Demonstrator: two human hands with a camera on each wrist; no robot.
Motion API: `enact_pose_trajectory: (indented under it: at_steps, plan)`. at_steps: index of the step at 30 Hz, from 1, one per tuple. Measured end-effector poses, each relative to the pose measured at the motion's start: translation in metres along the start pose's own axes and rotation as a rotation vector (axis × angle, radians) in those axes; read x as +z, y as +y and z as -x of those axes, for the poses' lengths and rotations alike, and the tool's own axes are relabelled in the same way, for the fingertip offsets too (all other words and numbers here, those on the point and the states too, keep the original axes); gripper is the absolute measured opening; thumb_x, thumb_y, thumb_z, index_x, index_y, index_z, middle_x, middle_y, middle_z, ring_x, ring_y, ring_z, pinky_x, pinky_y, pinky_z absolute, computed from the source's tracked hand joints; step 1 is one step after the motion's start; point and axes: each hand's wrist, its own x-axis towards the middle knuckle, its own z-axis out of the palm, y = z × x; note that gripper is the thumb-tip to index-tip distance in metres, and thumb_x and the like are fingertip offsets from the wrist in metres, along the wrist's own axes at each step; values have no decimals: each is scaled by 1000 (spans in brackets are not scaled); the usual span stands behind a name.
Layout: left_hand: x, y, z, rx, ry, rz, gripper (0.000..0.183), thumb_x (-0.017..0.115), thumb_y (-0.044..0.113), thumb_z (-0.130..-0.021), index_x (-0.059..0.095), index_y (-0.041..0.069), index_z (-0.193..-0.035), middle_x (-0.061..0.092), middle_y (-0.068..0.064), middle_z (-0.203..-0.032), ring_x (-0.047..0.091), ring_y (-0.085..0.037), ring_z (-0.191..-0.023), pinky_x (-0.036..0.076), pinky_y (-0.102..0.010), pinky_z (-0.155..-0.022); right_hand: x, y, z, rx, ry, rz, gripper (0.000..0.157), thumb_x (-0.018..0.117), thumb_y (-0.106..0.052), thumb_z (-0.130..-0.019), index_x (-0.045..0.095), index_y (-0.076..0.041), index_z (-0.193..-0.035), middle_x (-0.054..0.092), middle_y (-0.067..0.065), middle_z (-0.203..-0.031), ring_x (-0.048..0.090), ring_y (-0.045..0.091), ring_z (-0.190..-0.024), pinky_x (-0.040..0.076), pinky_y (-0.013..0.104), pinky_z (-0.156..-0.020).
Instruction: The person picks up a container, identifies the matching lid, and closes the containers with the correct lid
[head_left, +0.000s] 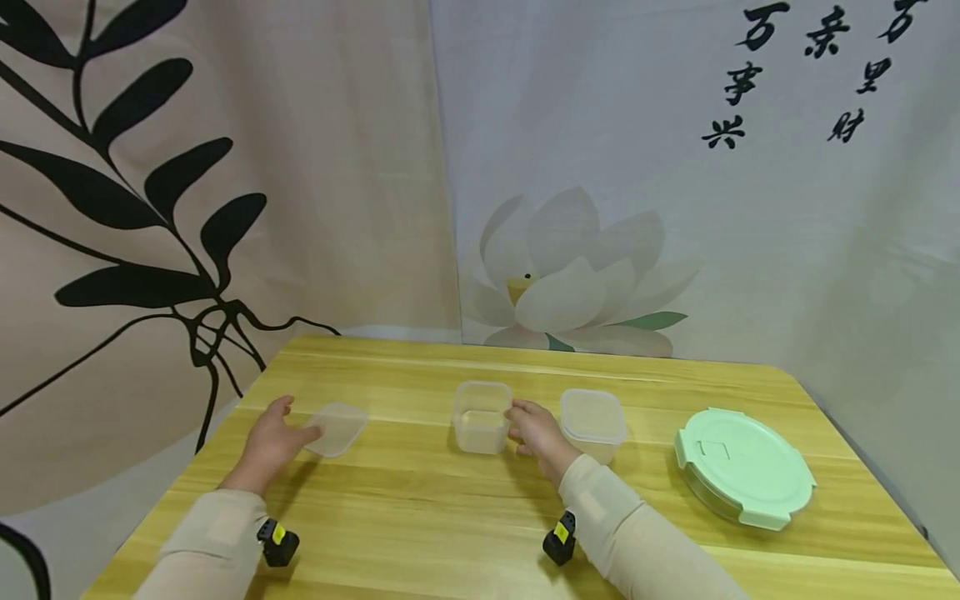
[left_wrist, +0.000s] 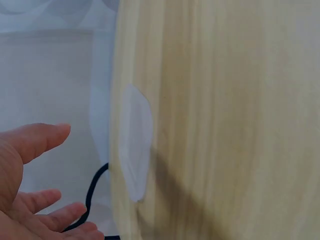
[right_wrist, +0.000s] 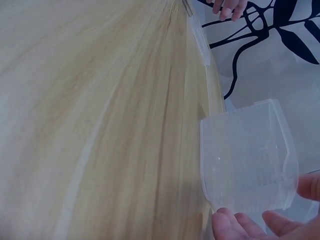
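A thin translucent lid (head_left: 337, 429) lies flat on the table's left part. Beside it my left hand (head_left: 273, 442) hovers with its thumb and fingers spread, holding nothing; in the left wrist view that hand (left_wrist: 35, 190) is apart from the lid (left_wrist: 136, 142). A lidless clear plastic container (head_left: 482, 417) stands upright mid-table. My right hand (head_left: 536, 433) is at its right side, fingers loosely bent. In the right wrist view the fingertips and thumb of this hand (right_wrist: 270, 225) lie close against the container (right_wrist: 247, 157); firm contact cannot be made out.
Just right of my right hand stands a second clear container (head_left: 592, 421) with its lid on. Farther right sits a round food box with a mint-green clip lid (head_left: 742, 467). The wooden table (head_left: 390, 525) ends at a printed curtain (head_left: 360, 167).
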Motion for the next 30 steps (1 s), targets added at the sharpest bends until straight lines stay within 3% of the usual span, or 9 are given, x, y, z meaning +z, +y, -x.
enact_pose_trajectory:
  at_steps: [12, 30]
  plan:
    - [12, -8, -4, 29, -13, -80, 83, 64, 16, -89, 13, -19, -144, 22, -44, -142, 31, -59, -125, 33, -65, -101, 0, 0, 0, 4, 3, -7, 56, 45, -24, -99, 34, 3, -146, 40, 25, -145, 46, 42, -126, 44, 51, -96]
    - [30, -9, -10, 72, 77, -164, 81, 73, 11, -81, 26, -23, -137, 39, -46, -130, 41, -59, -114, 38, -65, -96, 1, -1, 2, 6, -4, -6, 56, 45, -24, -99, 34, 3, -146, 38, 25, -146, 45, 42, -127, 44, 52, -96]
